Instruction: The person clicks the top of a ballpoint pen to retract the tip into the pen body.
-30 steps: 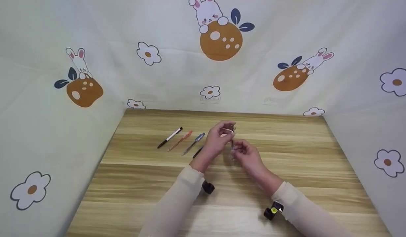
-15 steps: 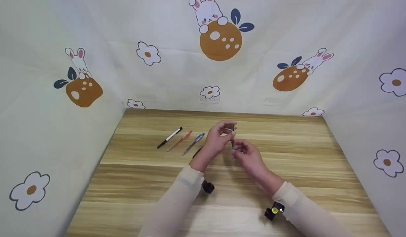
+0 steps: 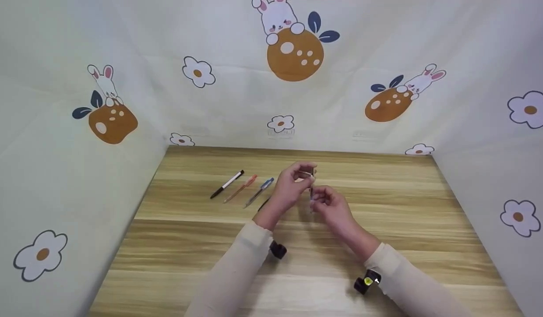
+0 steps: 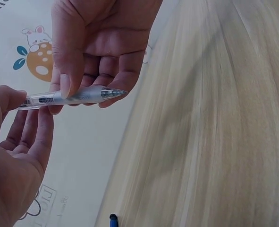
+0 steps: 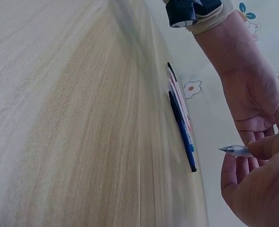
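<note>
A clear-barrelled pen [image 4: 89, 94] is held up above the table between both hands, its pointed tip showing in both wrist views. My left hand [image 3: 291, 189] pinches its rear end, thumb on one side and fingers on the other. Nearer the tip, my right hand [image 3: 335, 211] grips the barrel between thumb and fingers. In the head view the pen [image 3: 312, 193] stands nearly in line with my gaze and is partly covered by fingers. To the left lie a white-and-black pen [image 3: 227, 184], an orange pen [image 3: 240, 188] and a blue clear pen [image 3: 258, 192].
A dark blue pen [image 5: 182, 130] lies beside the others, mostly hidden by my left forearm in the head view. The wood-grain table [image 3: 188, 246] is enclosed by pale fabric walls [image 3: 232, 101] printed with rabbits and flowers. Each wrist wears a small black camera [image 3: 278, 250].
</note>
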Demonstrator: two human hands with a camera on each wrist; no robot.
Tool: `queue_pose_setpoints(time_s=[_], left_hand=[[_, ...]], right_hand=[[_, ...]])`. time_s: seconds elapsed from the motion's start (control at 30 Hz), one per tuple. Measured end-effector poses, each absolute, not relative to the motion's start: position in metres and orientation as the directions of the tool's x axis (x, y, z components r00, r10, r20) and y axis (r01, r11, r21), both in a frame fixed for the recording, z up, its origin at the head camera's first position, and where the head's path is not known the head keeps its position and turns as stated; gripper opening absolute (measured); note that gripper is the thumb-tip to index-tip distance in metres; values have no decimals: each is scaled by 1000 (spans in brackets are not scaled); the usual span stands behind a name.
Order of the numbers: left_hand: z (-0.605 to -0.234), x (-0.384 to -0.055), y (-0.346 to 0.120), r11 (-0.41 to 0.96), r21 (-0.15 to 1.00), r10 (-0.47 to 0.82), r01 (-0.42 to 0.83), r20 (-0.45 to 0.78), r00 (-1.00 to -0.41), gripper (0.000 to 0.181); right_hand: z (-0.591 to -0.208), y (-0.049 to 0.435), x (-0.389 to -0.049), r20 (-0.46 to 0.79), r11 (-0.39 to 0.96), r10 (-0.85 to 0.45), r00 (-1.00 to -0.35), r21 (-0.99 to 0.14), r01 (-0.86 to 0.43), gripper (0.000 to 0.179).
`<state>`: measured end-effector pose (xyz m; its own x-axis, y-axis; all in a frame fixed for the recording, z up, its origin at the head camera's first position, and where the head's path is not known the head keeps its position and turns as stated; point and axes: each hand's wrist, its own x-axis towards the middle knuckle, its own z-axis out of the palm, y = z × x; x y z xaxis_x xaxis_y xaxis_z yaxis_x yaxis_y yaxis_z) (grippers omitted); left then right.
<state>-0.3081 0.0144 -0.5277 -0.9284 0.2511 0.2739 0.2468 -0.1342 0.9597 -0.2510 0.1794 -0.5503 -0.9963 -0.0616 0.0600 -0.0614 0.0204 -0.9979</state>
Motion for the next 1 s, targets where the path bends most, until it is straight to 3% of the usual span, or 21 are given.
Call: queue_pose_setpoints(time_s=[1.0], left_hand=[[-524, -306, 12, -90, 950, 258, 300, 313, -914, 38]], right_hand=[[-548, 180, -250, 74, 31, -64, -995, -997, -76, 30]])
